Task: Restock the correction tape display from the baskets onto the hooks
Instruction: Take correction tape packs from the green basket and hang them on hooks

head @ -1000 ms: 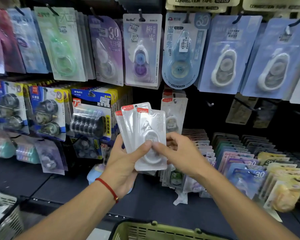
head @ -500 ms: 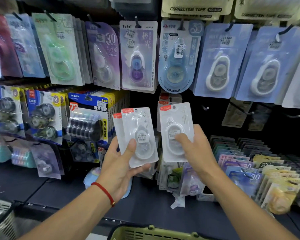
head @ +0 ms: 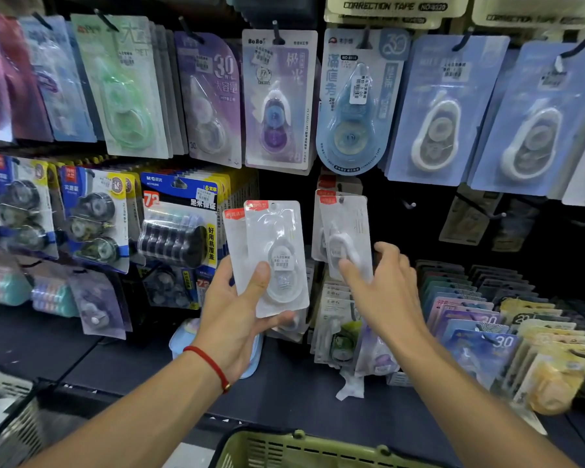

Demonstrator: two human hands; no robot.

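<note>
My left hand (head: pixel 237 319) grips two white correction tape packs (head: pixel 277 238) with red top labels, thumb across the front one, held upright before the middle row. A third white pack (head: pixel 343 224) hangs on a hook among a few like it, just right of the held ones. My right hand (head: pixel 385 292) is at its lower edge, with the index fingertip touching the pack and the thumb spread apart to the right. A green basket (head: pixel 301 444) shows its rim at the bottom centre; its contents are hidden.
Rows of carded correction tapes hang above and to the left. Bare hooks (head: pixel 409 205) stick out of the dark panel to the right. Stacked packs (head: pixel 480 346) fill shelf trays at lower right. A grey wire basket (head: pixel 11 430) stands at lower left.
My right hand took the front pack from the stack in my left hand, carried it right and up onto the hook, and has loosened its hold. My left hand stayed roughly in place.
</note>
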